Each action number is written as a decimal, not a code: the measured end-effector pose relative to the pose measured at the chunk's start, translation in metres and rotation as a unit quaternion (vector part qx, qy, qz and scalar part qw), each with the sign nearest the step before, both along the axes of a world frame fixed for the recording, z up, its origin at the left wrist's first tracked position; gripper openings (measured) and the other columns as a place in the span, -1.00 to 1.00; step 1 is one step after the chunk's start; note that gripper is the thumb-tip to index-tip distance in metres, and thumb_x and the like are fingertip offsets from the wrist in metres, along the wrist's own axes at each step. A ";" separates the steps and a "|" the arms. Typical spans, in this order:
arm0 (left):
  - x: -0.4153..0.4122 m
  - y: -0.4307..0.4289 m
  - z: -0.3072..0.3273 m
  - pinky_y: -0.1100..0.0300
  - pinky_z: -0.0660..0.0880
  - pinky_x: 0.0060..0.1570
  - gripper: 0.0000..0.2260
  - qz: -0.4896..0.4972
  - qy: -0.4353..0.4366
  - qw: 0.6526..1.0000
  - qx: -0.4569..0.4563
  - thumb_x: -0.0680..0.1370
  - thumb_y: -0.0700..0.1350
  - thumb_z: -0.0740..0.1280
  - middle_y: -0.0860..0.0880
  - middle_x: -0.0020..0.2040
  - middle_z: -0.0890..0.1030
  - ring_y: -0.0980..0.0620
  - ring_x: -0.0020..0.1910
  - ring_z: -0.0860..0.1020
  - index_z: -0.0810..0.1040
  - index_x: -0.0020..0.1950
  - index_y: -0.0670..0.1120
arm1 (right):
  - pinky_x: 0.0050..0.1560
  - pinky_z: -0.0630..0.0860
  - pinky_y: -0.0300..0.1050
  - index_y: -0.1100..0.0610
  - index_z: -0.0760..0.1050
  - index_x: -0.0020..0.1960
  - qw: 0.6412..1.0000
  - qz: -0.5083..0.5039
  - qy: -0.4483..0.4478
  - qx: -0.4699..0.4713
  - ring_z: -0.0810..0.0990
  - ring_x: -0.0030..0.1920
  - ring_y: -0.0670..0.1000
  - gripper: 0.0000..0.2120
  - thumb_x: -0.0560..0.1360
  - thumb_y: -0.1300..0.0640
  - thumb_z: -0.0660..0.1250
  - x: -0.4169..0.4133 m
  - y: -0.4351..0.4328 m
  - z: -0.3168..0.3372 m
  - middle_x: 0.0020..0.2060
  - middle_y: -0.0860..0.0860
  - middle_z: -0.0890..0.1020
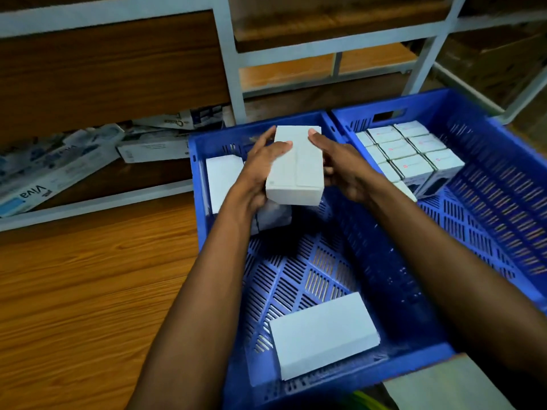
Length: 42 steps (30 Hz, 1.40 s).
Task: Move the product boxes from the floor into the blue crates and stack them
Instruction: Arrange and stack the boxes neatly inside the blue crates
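The left grip (260,170) and the right grip (340,170) are bare hands. Behind each grip a bare arm, left forearm (207,276) and right forearm (429,247), runs uncovered to the frame's edge.

Left arm (201,291): bare, reaching from the near edge toward the far side, wrist straight. The left grip (262,165) clasps the left side of a white box (296,170), thumb laid on its top face, one finger stretched to its far left corner. Right arm (444,255): bare, slanting in from the near right. The right grip (340,167) holds the box's right side, palm turned inward, one fingertip at the far right corner, the other fingers curled against the side.
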<state>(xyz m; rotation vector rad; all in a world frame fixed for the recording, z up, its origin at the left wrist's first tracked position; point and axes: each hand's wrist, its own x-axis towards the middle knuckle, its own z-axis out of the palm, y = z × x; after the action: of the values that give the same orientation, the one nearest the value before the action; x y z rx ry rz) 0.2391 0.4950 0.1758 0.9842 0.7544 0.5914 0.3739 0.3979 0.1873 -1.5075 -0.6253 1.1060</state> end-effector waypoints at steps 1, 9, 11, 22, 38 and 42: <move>0.004 -0.001 0.000 0.01 0.65 -0.13 -0.46 0.023 -0.018 0.999 -0.030 0.60 -0.22 0.34 -0.20 0.31 0.60 -0.17 0.05 0.67 0.29 0.56 -0.01 | -0.45 0.46 -0.22 0.12 0.53 -0.05 1.000 0.012 0.006 0.003 0.40 -0.53 -0.12 -0.62 0.63 -0.20 0.27 0.000 -0.001 0.001 -0.44 -0.05 0.45; 0.009 0.000 -0.002 -0.05 0.63 -0.15 -0.54 0.117 0.054 0.991 -0.026 0.51 -0.11 0.35 -0.22 0.17 0.63 -0.22 0.03 0.66 0.38 0.40 -0.04 | -0.12 0.67 0.08 0.03 0.58 0.33 0.993 0.103 0.038 -0.040 0.72 0.06 0.15 -0.45 0.53 -0.33 0.33 0.000 -0.008 0.005 0.17 0.21 0.70; 0.008 -0.002 -0.004 0.04 0.65 -0.25 -0.53 0.166 0.111 0.979 0.045 0.53 -0.08 0.38 -0.09 0.12 0.61 -0.09 -0.05 0.65 0.32 0.39 0.09 | -0.05 0.67 0.12 -0.03 0.52 0.40 0.989 0.139 0.031 -0.043 0.71 0.08 0.11 -0.47 0.52 -0.26 0.39 0.001 -0.009 0.004 0.19 0.16 0.69; 0.005 0.001 0.004 0.06 0.62 -0.10 -0.24 0.099 -0.045 0.989 0.104 0.33 0.08 0.57 -0.09 0.11 0.65 0.00 -0.01 0.68 0.38 0.46 -0.06 | 0.17 0.59 0.23 -0.10 0.27 0.54 0.976 0.197 0.043 0.079 0.61 0.30 0.17 -0.16 0.39 0.37 0.47 0.011 -0.007 -0.010 0.32 0.14 0.60; -0.010 0.004 -0.004 0.10 0.64 -0.16 -0.21 0.123 0.076 0.892 0.428 0.21 -0.24 0.50 -0.01 0.25 0.57 -0.06 0.10 0.61 0.38 0.43 -0.02 | 0.30 0.49 -0.14 0.24 0.45 0.42 0.793 0.070 -0.511 0.324 0.47 0.41 0.04 -0.41 0.41 0.37 0.49 -0.017 -0.007 0.001 0.43 0.13 0.45; -0.011 0.003 -0.003 0.22 0.58 -0.21 -0.24 0.132 0.054 0.917 0.372 0.20 -0.28 0.45 -0.07 0.17 0.59 0.07 0.00 0.61 0.39 0.40 -0.09 | 0.29 0.55 -0.03 0.20 0.47 0.44 0.788 0.058 -0.521 0.322 0.47 0.43 0.01 -0.43 0.44 0.35 0.45 -0.025 -0.006 -0.001 0.45 0.07 0.47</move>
<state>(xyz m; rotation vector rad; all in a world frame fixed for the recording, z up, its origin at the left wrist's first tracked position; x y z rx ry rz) 0.2277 0.4978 0.1731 1.6374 0.7790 1.1135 0.3488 0.3918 0.1867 -1.3524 -1.6722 -0.0407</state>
